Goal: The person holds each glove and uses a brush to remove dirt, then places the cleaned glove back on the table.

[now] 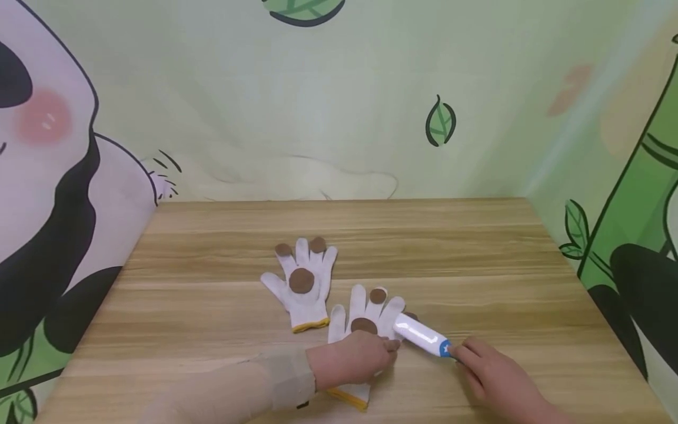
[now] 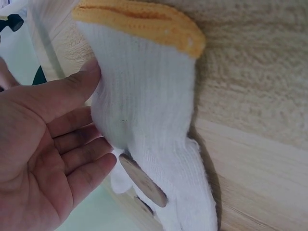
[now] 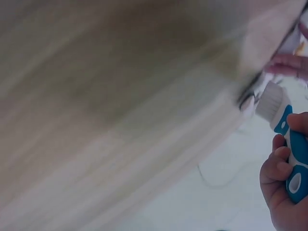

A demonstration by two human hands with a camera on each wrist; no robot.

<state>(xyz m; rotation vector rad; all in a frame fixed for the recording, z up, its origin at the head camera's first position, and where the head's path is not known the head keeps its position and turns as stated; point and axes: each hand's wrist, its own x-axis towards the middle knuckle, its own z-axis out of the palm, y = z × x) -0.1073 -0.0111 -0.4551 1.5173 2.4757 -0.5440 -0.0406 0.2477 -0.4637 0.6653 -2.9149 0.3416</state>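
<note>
Two white knit gloves with yellow cuffs and round brown patches lie on the table. My left hand [image 1: 352,356] is over the nearer glove [image 1: 384,325], hiding part of its palm. In the left wrist view, the loosely extended fingers and thumb of the left hand [image 2: 53,144] touch the side of the glove [image 2: 144,91]. My right hand [image 1: 495,377] grips the handle of a white and blue brush [image 1: 421,335], whose head is at the glove's outer fingers. Pale bristles of the brush [image 3: 298,149] show in the right wrist view.
The other glove [image 1: 309,306] lies flat, farther back and to the left, fingers pointing away. Beneath everything is a wood-grain table [image 1: 212,282]. A wall with painted pandas and leaves [image 1: 441,122] stands along its back and sides.
</note>
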